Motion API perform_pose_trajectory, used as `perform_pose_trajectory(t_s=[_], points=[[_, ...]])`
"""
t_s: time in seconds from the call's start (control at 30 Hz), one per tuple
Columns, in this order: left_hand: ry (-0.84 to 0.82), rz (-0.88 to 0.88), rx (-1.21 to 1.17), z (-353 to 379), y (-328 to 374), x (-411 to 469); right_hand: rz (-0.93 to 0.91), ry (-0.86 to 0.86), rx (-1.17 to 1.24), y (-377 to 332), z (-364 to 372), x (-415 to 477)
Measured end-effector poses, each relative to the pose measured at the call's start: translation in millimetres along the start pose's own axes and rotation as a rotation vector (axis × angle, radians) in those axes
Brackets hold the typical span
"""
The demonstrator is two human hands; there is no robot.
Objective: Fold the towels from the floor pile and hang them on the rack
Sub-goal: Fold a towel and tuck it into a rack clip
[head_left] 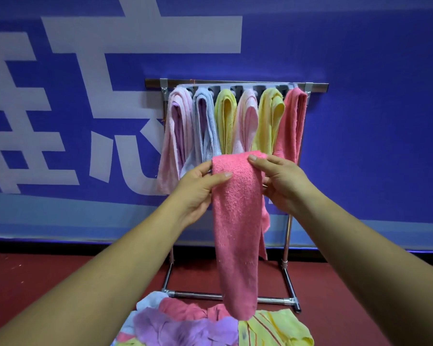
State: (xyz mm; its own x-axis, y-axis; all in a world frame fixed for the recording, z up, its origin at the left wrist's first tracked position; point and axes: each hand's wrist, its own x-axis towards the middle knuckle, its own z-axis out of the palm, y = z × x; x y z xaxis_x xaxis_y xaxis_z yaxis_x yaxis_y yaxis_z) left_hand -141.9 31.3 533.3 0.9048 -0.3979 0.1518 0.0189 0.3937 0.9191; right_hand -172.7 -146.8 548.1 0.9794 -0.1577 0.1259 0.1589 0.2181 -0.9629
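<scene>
A pink towel [236, 228], folded into a long narrow strip, hangs from both my hands in front of the rack. My left hand [198, 188] pinches its top left edge, thumb on the front. My right hand [280, 181] grips the top right edge. The metal rack [318, 86] stands against the wall with several folded towels draped over its bar: light pink [178, 126], pale blue [205, 121], yellow [225, 116], pink-white [245, 121], yellow [268, 118] and coral pink [293, 118]. A pile of loose towels [198, 325] lies on the floor below.
A blue banner wall [373, 121] with large white characters stands right behind the rack. The floor [60, 275] is dark red. The rack's base bar [273, 299] and right foot lie just behind the pile.
</scene>
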Motion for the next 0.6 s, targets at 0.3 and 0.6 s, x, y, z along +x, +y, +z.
perform_pose_trajectory(t_s=[0.3,0.6], points=[[0.076,0.035,-0.102,30.0,14.9,15.3,0.047,-0.009,-0.095,-28.8,-13.3,-9.9],[0.033,-0.043,0.156,34.0,45.1,23.2,0.05,-0.013,-0.07,-50.5,-13.0,-8.1]])
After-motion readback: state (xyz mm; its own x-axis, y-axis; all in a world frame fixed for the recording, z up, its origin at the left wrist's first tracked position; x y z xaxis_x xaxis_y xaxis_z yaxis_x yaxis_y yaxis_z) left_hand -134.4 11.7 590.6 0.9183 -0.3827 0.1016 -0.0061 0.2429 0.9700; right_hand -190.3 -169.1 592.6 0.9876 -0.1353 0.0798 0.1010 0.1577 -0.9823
